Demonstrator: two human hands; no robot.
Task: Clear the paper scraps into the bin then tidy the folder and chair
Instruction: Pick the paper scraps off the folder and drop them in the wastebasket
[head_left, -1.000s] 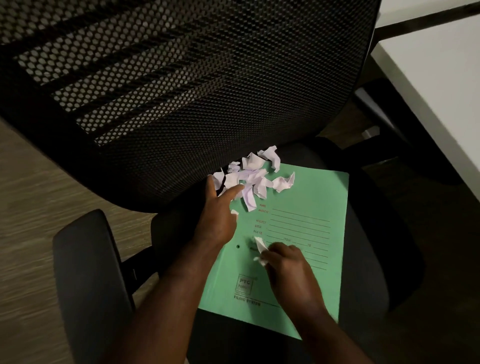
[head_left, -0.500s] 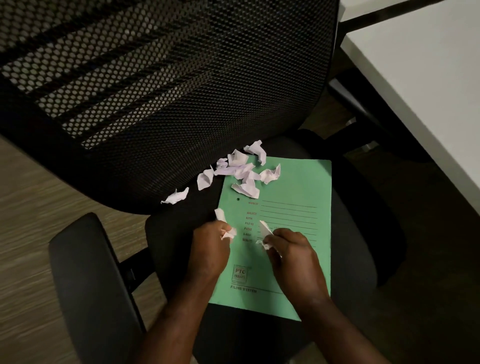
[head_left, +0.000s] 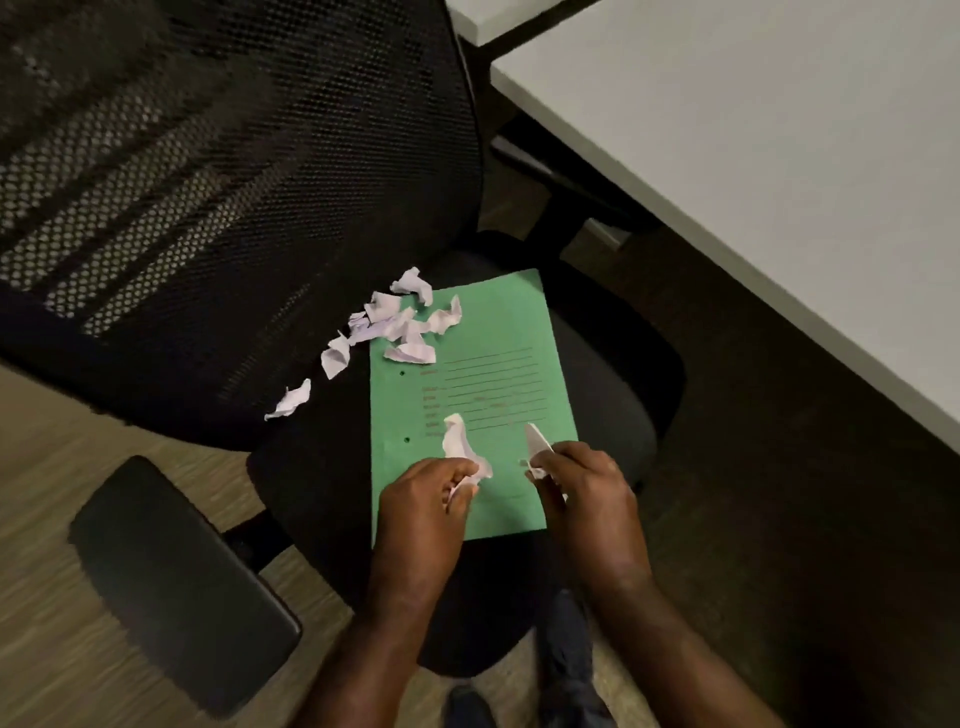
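Wood-look flooring (head_left: 62, 613) ran under a black mesh office chair (head_left: 218, 171), and a white surface (head_left: 779, 135) stood off to the right. On the chair's seat (head_left: 311, 467) lay a green folder (head_left: 483, 374), its near end under both hands. The left hand (head_left: 421, 499) had its grip pinched on a crumpled paper scrap (head_left: 460, 441); the right hand (head_left: 582, 483) pinched a smaller white piece (head_left: 535, 441). Each grip was narrow, thumb against fingertips.

Beyond the two grips, at the folder's far end, sat the main cluster of scraps (head_left: 405, 322) — some on the green card, some spilling off its left edge onto the seat. A lone scrap (head_left: 291, 400) lay farther left of the left grip, near the mesh backrest. No bin was in view.

Gathering looked barely begun. To do it well, I judged the held pieces should be tucked into the palms so the fingertips stayed free, then the far cluster swept together on the folder — light scraps scatter easily. The folder itself could serve as a tray, provided it was lifted level.
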